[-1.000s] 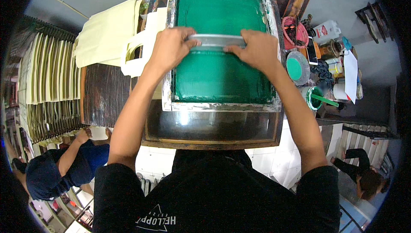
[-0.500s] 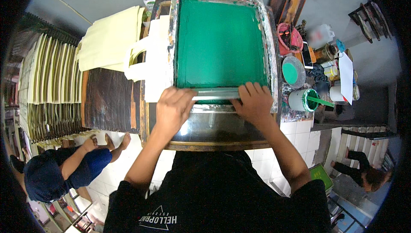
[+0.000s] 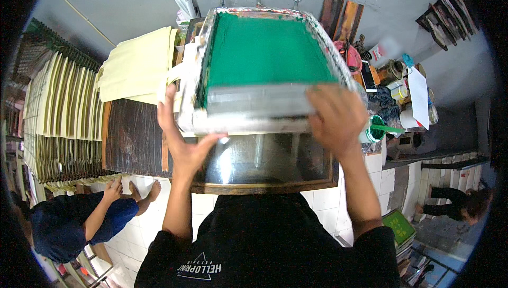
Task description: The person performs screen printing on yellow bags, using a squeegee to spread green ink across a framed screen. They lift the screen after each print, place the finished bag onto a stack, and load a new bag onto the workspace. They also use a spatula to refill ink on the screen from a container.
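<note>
1 grey squeegee point(image 3: 254, 99), 1 inked screen point(image 3: 264, 50), 3 taps point(image 3: 259, 1), 1 phone point(image 3: 366, 75)

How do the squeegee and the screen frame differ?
Shape: the squeegee is a straight, narrow bar; the screen frame is a four-sided surround around the green ink.
Size: the squeegee is far shallower front to back than the screen frame and fits between its sides.
Colour: the squeegee looks plain grey; the screen frame is whitish with dark and reddish smudges.
Shared: the squeegee and the frame's near edge both run left to right, motion-blurred.
</note>
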### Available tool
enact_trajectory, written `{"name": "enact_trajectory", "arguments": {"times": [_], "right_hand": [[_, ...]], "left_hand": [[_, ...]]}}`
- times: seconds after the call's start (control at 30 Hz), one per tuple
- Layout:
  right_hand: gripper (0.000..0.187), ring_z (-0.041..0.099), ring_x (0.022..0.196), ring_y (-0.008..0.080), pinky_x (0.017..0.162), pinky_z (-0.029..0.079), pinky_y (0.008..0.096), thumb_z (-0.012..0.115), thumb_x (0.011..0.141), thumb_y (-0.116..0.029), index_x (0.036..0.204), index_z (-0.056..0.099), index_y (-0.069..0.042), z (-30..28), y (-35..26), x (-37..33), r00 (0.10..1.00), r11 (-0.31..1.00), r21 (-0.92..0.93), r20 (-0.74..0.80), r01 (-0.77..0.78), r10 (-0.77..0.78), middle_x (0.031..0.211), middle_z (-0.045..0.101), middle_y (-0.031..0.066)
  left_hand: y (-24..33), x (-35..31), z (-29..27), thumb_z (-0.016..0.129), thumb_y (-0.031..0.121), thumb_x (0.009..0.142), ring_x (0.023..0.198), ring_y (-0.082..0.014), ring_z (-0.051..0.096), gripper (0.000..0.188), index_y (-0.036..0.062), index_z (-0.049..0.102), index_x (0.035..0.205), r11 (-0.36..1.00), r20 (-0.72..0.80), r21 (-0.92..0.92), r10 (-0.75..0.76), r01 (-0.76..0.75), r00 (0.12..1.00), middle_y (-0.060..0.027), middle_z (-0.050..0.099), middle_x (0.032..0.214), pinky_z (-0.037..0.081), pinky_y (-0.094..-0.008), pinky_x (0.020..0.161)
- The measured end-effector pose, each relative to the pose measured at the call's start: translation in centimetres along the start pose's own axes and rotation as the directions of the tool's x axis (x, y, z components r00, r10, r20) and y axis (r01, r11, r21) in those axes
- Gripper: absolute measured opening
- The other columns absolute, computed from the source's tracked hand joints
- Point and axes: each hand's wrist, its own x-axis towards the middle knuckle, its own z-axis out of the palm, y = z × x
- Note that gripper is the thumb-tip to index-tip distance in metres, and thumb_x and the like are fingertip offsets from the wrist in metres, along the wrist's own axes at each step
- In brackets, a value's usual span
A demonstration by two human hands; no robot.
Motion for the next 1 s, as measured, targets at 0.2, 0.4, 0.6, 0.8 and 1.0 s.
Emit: {"name": "enact_trajectory", "arguments": {"times": [0.2, 0.4, 0.6, 0.8, 1.0], "right_hand": [[0.016, 0.065, 0.075, 0.0301, 0.065, 0.051, 0.0425, 0.071, 0.082, -0.025, 0.089, 0.069, -0.011, -2.3, 4.2, 10.8, 0.989, 0.994, -0.095, -0.141, -0.057, 0.043, 0.081, 0.068, 0.0087], [0.031, 0.066, 0.073, 0.0374, 0.067, 0.050, 0.0450, 0.067, 0.091, -0.034, 0.086, 0.072, -0.003, -4.2, 3.5, 16.5, 0.933, 0.932, -0.047, -0.028, -0.359, 0.358, 0.077, 0.069, 0.0181], [0.034, 0.067, 0.081, 0.0418, 0.073, 0.050, 0.0495, 0.068, 0.088, -0.035, 0.091, 0.074, -0.002, -5.1, 5.4, 19.9, 0.943, 0.938, -0.102, -0.027, -0.332, 0.331, 0.083, 0.070, 0.0227], [0.037, 0.069, 0.091, 0.0411, 0.082, 0.053, 0.0481, 0.067, 0.088, -0.036, 0.100, 0.076, -0.003, -3.8, 8.8, 23.5, 0.945, 0.941, -0.087, -0.013, -0.327, 0.327, 0.094, 0.072, 0.0235], [0.038, 0.069, 0.091, 0.0407, 0.082, 0.053, 0.0481, 0.068, 0.087, -0.038, 0.099, 0.076, -0.003, -3.9, 11.9, 25.2, 0.956, 0.944, -0.153, -0.027, -0.293, 0.292, 0.094, 0.073, 0.0231]], "left_hand": [[-1.1, 7.9, 0.5, 0.066, 0.049, 0.093, 0.144, -0.0367, 0.038, 0.089, 0.0026, 0.025, 0.157, 0.954, 0.016, -0.203, -0.223, 0.221, 0.975, -0.0244, 0.038, 0.156, 0.028, -0.0459, 0.119], [-6.2, 6.8, 1.5, 0.063, 0.045, 0.096, 0.133, -0.0409, 0.048, 0.067, -0.0024, 0.050, 0.142, 0.893, 0.227, 0.180, -0.447, 0.413, 0.866, -0.0267, 0.052, 0.142, 0.035, -0.0474, 0.113], [-8.8, 5.4, 3.3, 0.075, 0.043, 0.085, 0.130, -0.0373, 0.050, 0.067, -0.0017, 0.058, 0.132, 0.800, 0.335, 0.590, -0.365, 0.109, 0.869, -0.0239, 0.061, 0.131, 0.029, -0.0482, 0.114], [-9.1, 7.8, 3.9, 0.082, 0.042, 0.077, 0.104, -0.0360, 0.062, 0.057, -0.0018, 0.067, 0.110, 0.656, 0.402, 0.737, -0.617, 0.161, 0.676, -0.0182, 0.070, 0.104, 0.037, -0.0495, 0.099], [-12.6, 8.8, 0.3, 0.077, 0.033, 0.080, 0.087, -0.0341, 0.068, 0.036, 0.0001, 0.070, 0.092, 0.750, 0.356, 0.396, -0.658, 0.531, 0.664, -0.0188, 0.073, 0.090, 0.047, -0.0463, 0.083]]}}
